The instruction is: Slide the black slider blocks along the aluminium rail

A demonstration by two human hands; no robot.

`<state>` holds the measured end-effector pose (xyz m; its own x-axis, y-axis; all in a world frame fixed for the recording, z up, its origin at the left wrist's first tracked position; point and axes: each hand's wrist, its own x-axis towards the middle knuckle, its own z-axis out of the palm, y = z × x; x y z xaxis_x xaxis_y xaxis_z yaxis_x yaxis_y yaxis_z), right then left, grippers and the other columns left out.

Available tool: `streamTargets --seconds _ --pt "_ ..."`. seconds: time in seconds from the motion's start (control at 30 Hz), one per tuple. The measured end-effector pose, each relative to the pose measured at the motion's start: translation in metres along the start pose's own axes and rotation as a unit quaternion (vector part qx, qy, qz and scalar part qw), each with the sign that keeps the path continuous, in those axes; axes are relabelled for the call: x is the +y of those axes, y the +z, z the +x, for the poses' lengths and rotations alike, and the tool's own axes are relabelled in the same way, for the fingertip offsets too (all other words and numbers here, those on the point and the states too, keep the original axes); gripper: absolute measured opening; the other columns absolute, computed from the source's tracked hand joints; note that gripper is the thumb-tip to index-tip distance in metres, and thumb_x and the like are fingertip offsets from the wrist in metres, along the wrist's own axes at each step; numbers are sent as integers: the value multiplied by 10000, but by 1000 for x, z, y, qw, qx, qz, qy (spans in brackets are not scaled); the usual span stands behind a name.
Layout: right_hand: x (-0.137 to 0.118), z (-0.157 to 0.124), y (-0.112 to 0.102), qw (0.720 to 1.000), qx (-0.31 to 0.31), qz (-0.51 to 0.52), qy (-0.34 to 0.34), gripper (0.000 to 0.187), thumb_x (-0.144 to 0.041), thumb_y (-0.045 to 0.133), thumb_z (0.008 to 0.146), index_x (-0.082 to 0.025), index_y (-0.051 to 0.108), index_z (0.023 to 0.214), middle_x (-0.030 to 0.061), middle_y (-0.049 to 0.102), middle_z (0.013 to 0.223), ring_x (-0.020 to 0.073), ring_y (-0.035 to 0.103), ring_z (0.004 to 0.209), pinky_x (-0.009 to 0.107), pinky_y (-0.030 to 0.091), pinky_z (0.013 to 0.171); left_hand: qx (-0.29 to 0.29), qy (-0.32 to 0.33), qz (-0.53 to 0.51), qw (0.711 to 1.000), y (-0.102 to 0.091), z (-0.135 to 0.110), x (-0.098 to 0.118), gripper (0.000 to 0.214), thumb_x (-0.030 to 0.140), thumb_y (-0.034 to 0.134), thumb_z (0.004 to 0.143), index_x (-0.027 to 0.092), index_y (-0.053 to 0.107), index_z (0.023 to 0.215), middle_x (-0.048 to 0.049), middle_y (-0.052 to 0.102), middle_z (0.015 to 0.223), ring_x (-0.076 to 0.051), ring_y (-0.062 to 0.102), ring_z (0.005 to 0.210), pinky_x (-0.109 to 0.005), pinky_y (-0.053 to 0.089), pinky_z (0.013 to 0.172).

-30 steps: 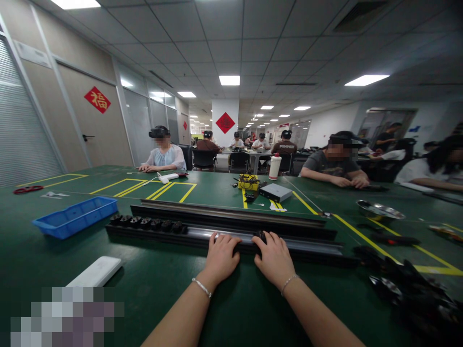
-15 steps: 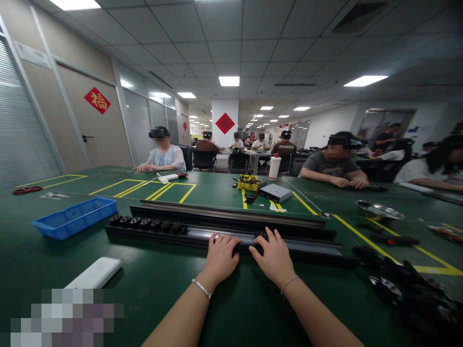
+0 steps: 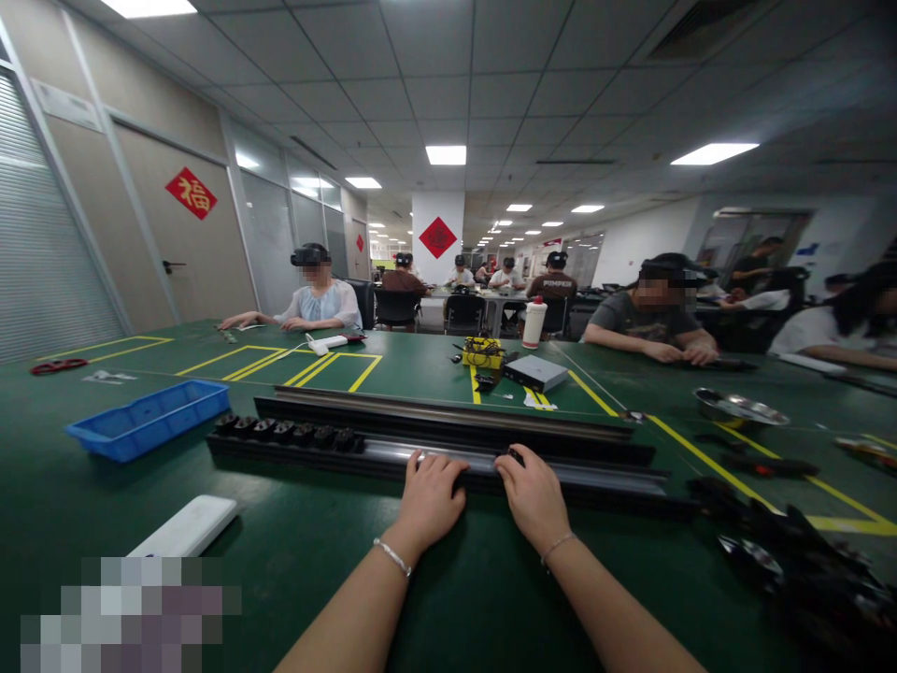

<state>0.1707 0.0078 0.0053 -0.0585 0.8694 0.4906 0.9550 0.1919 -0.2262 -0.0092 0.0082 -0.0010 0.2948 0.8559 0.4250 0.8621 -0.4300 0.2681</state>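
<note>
A long black rail (image 3: 595, 477) with a shiny grey inner channel lies across the table before me. Several black round-topped parts (image 3: 284, 432) sit in a row in its left end. My left hand (image 3: 431, 495) is closed over the near edge of this rail, around its middle. Just right of it, my right hand (image 3: 536, 495) is closed on a small black part (image 3: 517, 455) at the channel; the fingers hide most of that part. A second black rail (image 3: 448, 414) lies parallel, directly behind the first.
On the left are a blue tray (image 3: 150, 422) and a white box-like device (image 3: 186, 525). A pile of black parts (image 3: 791, 551) and a metal bowl (image 3: 743, 408) lie right. Farther back stand a grey box (image 3: 536, 374) and white bottle (image 3: 533, 322). Co-workers sit around the table.
My right hand's fingers have drawn together around the small black part. My left hand stays on the rail. Across the table, a co-worker's arm has reached out to the left.
</note>
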Motion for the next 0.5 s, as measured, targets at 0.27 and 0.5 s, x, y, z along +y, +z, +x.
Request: streamTargets --seconds 0.27,0.5 --pt "3 7 -2 1000 -6 15 18 362 -260 406 900 -299 617 1192 54 610 1158 188 544 1037 331 387 900 2 -1 9 1000 0 1 1 299 247 514 818 301 586 1104 -5 635 1075 -211 518 1071 -470 151 1093" --pt "2 13 -4 997 -8 44 66 353 -279 448 847 -185 604 1149 81 633 1120 192 558 1032 317 388 900 -3 -3 10 1000 0 0 1 302 247 521 818 303 585 1107 -2 639 1086 -210 520 1079 -465 153 1096"
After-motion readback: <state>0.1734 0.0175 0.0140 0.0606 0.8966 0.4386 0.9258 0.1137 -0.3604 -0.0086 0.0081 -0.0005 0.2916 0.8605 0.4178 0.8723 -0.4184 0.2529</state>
